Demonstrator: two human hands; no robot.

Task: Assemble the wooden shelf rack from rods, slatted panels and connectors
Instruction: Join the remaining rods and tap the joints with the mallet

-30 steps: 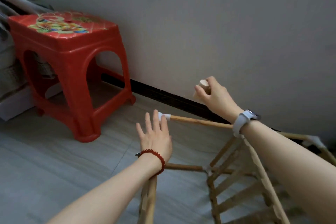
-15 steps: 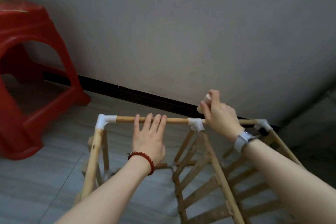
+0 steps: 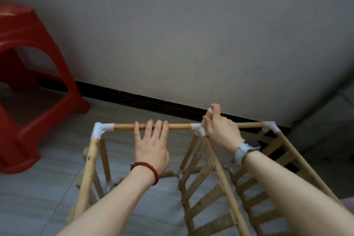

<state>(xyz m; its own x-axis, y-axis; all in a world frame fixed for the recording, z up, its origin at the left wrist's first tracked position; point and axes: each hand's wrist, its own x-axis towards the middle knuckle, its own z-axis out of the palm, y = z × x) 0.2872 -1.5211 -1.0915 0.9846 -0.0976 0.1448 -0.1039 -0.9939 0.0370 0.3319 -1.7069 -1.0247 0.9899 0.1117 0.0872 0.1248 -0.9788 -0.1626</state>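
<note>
While the half-built pale wooden shelf rack (image 3: 210, 188) stands on the grey floor near its far edge, just before the dark skirting of the wall, both hands work at its top rail. That rail, a thin round wooden rod (image 3: 122, 127), runs left to right, parallel to the wall, between white plastic corner connectors (image 3: 99, 130). Other rods slope down and toward the viewer, with slatted panels (image 3: 258, 188) beneath at the right. The left hand (image 3: 151, 145), wearing a red bead bracelet, lies on the rod with straight fingers, gripping nothing. The right hand (image 3: 220, 130), watch on the wrist, pinches a short pale wooden peg (image 3: 209, 111) over the middle connector (image 3: 199, 130). The frame looks light, stiff in its rods but likely loose at push-fit joints; best held near a connector.
</note>
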